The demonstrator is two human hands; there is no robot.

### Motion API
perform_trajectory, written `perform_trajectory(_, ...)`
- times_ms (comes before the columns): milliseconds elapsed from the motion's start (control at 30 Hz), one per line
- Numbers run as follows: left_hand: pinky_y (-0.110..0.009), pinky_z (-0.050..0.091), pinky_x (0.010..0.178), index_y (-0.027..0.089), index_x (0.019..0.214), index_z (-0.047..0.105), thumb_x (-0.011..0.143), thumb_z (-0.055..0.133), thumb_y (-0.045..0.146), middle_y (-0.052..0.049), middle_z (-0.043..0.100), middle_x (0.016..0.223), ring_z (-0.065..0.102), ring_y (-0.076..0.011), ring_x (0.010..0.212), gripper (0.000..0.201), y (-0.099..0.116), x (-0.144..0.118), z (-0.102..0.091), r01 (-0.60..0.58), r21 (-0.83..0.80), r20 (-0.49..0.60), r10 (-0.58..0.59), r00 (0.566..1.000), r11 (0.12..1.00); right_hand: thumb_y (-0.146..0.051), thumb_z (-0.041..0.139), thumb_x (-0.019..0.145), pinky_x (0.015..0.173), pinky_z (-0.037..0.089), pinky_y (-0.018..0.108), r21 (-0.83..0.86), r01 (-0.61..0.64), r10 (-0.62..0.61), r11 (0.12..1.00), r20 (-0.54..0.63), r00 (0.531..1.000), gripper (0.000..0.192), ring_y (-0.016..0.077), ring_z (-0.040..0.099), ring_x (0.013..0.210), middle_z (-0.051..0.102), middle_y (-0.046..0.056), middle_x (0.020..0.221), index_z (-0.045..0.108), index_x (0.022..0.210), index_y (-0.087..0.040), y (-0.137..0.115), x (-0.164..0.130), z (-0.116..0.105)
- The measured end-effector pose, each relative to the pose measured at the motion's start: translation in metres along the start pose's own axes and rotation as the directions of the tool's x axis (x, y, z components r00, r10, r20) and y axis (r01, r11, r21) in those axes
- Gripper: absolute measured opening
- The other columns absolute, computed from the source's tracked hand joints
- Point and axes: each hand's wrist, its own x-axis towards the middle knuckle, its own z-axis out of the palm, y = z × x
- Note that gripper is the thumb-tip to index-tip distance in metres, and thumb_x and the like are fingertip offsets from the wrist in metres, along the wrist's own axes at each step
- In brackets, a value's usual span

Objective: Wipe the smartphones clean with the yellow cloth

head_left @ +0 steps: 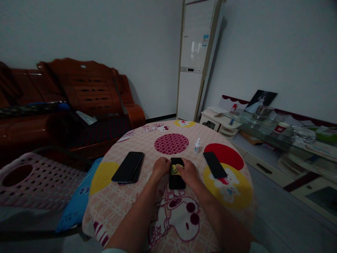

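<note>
Two hands [161, 166] [187, 170]; four phones [176, 179]

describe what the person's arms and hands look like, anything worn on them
Both forearms are bare up to the bottom edge of the picture. The left hand and the right hand wear no gloves. No watch, ring or bracelet shows, though the dim light could hide a small one. A pale bit of clothing shows at the bottom edge.

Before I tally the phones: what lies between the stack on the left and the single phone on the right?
In the head view, a third phone, with the left hand and right hand on it, pressing a yellow cloth.
</note>
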Motion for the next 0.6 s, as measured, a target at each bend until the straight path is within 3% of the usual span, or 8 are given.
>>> perform_trajectory(167,-0.024,0.042,0.062,0.016,0.059,0.064,0.076,0.056,0.023,-0.003,0.062,0.057,0.059,-0.0164,0.065,0.02,-0.001,0.009,0.019,0.059,-0.352,-0.019,-0.07,0.997,0.934,-0.033,0.053,0.083,0.08,0.047,0.028,0.276,-0.048,0.06,0.96,-0.037,0.997,0.03,0.0204,0.065,0.088,0.072,0.007,0.094,0.07,0.102,-0.018,0.015,0.02,0.003)
perform_trajectory(333,-0.026,0.049,0.067,0.012,0.076,0.065,0.088,0.046,0.026,-0.008,0.069,0.075,0.064,-0.0162,0.066,0.026,0.01,0.014,0.039,0.101,-0.662,-0.016,-0.149,0.989,0.742,-0.04,0.048,0.084,0.077,0.051,0.03,0.454,-0.042,0.057,0.89,-0.02,0.998,0.037,0.0216,0.067,0.086,0.073,0.005,0.091,0.071,0.1,-0.016,0.025,0.045,0.004)
perform_trajectory(367,-0.027,0.05,0.069,0.012,0.08,0.065,0.089,0.045,0.025,-0.009,0.07,0.078,0.065,-0.0164,0.068,0.026,0.013,0.014,0.04,0.121,-0.735,0.014,-0.163,0.987,0.667,-0.042,0.048,0.084,0.078,0.051,0.03,0.478,-0.043,0.065,0.877,-0.028,0.998,0.039,0.022,0.067,0.086,0.073,0.005,0.091,0.071,0.101,-0.016,0.024,0.048,0.005)
perform_trajectory(433,-0.029,0.051,0.075,0.01,0.085,0.066,0.091,0.047,0.025,-0.011,0.071,0.08,0.067,-0.0178,0.072,0.025,0.016,0.012,0.041,0.243,-0.919,0.189,-0.192,0.963,0.31,-0.046,0.047,0.084,0.079,0.052,0.032,0.513,-0.026,0.064,0.858,-0.056,0.996,0.043,0.023,0.067,0.089,0.073,0.006,0.094,0.069,0.106,-0.015,0.022,0.051,0.009)
perform_trajectory(500,-0.03,0.052,0.079,0.009,0.09,0.066,0.094,0.043,0.026,-0.012,0.071,0.082,0.068,-0.0188,0.076,0.029,0.016,0.01,0.039,0.323,-0.944,0.311,-0.145,0.939,0.072,-0.048,0.047,0.085,0.083,0.051,0.034,0.52,0.013,0.04,0.854,-0.089,0.995,0.047,0.0246,0.066,0.095,0.072,0.007,0.1,0.067,0.113,-0.016,0.018,0.05,0.013)
perform_trajectory(600,-0.031,0.05,0.087,0.006,0.098,0.065,0.096,0.041,0.029,-0.014,0.071,0.09,0.069,-0.0206,0.086,0.034,0.014,0.008,0.036,0.413,-0.908,0.417,-0.042,0.908,-0.071,-0.048,0.055,0.082,0.092,0.049,0.038,0.489,0.046,0.011,0.871,-0.113,0.994,0.055,0.0271,0.062,0.108,0.069,0.009,0.113,0.06,0.126,-0.016,0.013,0.043,0.018)
